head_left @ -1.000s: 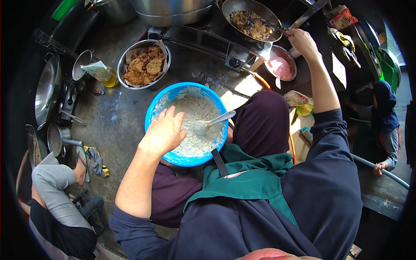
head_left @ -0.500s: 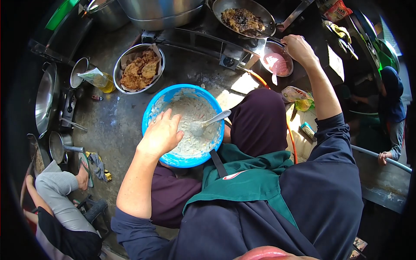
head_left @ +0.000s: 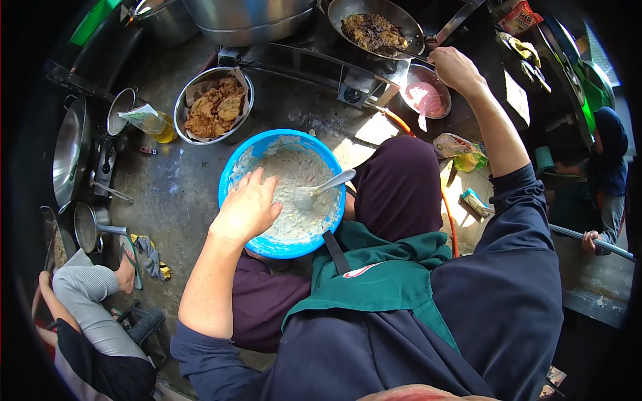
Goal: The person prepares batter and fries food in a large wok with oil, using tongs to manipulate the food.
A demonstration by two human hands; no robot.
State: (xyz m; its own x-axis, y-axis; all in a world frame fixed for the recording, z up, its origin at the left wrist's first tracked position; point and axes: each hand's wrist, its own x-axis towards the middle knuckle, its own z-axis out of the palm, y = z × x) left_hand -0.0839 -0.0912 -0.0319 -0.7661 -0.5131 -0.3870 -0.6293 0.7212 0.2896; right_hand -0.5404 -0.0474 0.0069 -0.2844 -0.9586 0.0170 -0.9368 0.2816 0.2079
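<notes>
Over the left side of a blue basin (head_left: 231, 230) my left hand (head_left: 251, 206) rests with its fingers apart, holding nothing. Pale, lumpy batter (head_left: 301, 174) fills the basin, and a metal spoon (head_left: 336, 181) leans in it with its handle to the right. My right hand (head_left: 455, 65) is closed round the handle of a metal utensil (head_left: 406, 52) whose far end is in the frying pan (head_left: 418, 43). Dark and golden food (head_left: 371, 30) lies in the pan's oil.
Fried pieces (head_left: 215, 110) lie in a paper-lined metal bowl (head_left: 180, 113). A pink strainer (head_left: 426, 99) sits in a bowl below the pan. An oil bag (head_left: 159, 125) is at left. Two people, one seated (head_left: 100, 307), one at right (head_left: 608, 167), are nearby. An orange hose (head_left: 449, 214) crosses the floor.
My right hand has shifted slightly left and up with the utensil. The person at right has moved a little, and a teal cup now shows there. My left hand has hardly moved.
</notes>
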